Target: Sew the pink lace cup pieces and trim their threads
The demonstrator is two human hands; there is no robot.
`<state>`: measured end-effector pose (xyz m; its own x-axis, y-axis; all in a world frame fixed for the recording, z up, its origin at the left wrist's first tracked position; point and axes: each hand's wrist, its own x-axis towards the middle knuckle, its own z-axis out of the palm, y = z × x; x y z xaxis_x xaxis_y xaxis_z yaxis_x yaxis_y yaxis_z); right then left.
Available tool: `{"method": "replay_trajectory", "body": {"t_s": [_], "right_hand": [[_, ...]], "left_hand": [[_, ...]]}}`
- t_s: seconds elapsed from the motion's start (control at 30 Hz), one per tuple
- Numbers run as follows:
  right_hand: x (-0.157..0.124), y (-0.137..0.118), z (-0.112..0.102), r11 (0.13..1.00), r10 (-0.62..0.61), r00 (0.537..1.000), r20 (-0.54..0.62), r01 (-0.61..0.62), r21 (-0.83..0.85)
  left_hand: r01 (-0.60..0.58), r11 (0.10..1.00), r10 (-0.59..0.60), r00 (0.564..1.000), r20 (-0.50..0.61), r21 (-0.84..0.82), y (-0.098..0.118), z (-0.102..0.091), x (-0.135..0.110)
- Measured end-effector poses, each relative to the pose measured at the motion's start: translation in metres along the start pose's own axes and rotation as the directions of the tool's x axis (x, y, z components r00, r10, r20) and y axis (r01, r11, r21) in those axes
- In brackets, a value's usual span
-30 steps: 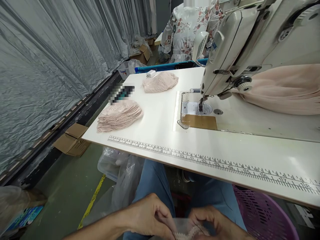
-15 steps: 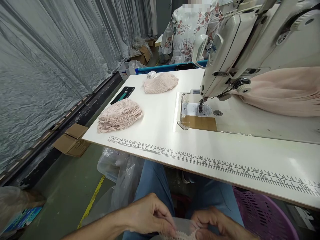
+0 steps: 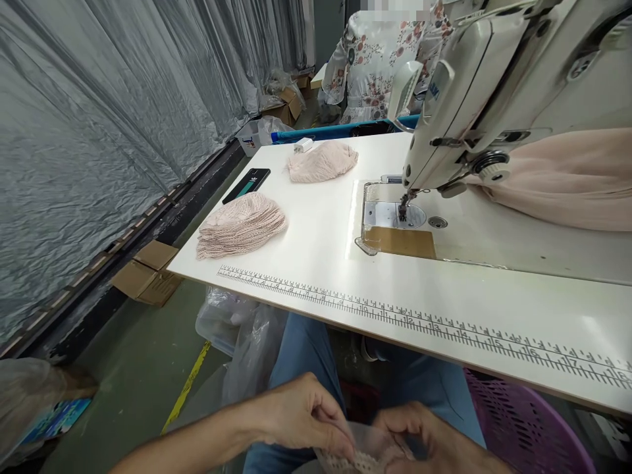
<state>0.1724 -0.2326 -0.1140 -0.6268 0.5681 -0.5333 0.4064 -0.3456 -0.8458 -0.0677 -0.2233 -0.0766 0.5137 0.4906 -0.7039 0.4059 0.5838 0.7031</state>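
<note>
Low over my lap, below the table edge, my left hand [image 3: 296,418] and my right hand [image 3: 429,438] both pinch a small pink lace piece [image 3: 368,454] between them. Fingers of both hands are curled closed on it. Much of the piece runs off the bottom of the picture. On the white sewing table [image 3: 316,263] lie two stacks of similar pink lace pieces: one near the left edge [image 3: 240,227], one farther back [image 3: 323,162]. The sewing machine [image 3: 494,85] stands at the right, its needle [image 3: 402,212] over the plate.
A dark phone [image 3: 245,185] lies by the near stack. Pink fabric [image 3: 567,178] is heaped behind the machine. A purple basket [image 3: 523,428] sits at my right knee, plastic bags [image 3: 237,336] at my left. Cardboard boxes [image 3: 145,273] lie along the silver curtain. Another person in a floral top [image 3: 375,52] is beyond the table.
My hands keep working the lace piece in my lap, the fingers shifting slightly. The view has drifted a little, so the table things sit slightly further right.
</note>
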Motion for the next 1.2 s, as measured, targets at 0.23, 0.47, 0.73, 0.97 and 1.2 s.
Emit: {"method": "replay_trajectory", "body": {"t_s": [0.23,0.47,0.73,0.97,1.2], "right_hand": [[0.013,-0.009,-0.003,0.977,-0.14,0.985,0.1,0.122,0.175],[0.012,-0.001,-0.006,0.966,-0.137,0.983,0.123,0.105,0.235],[0.013,0.002,-0.006,0.961,-0.125,0.983,0.131,0.088,0.263],[0.009,0.002,-0.006,0.95,-0.109,0.986,0.129,0.065,0.306],[0.008,0.001,-0.007,0.966,-0.122,0.988,0.095,0.096,0.24]], "left_hand": [[-0.016,0.998,0.018,0.999,0.044,-0.055,-0.005,-0.005,0.005],[0.013,0.997,-0.007,0.996,0.084,-0.072,-0.013,-0.005,0.009],[-0.028,0.997,0.037,0.992,0.12,-0.068,-0.018,-0.008,0.014],[-0.013,0.994,0.023,0.996,0.091,-0.11,-0.011,-0.005,0.012],[-0.051,0.998,0.052,0.998,-0.036,0.029,-0.008,0.005,0.009]]}}
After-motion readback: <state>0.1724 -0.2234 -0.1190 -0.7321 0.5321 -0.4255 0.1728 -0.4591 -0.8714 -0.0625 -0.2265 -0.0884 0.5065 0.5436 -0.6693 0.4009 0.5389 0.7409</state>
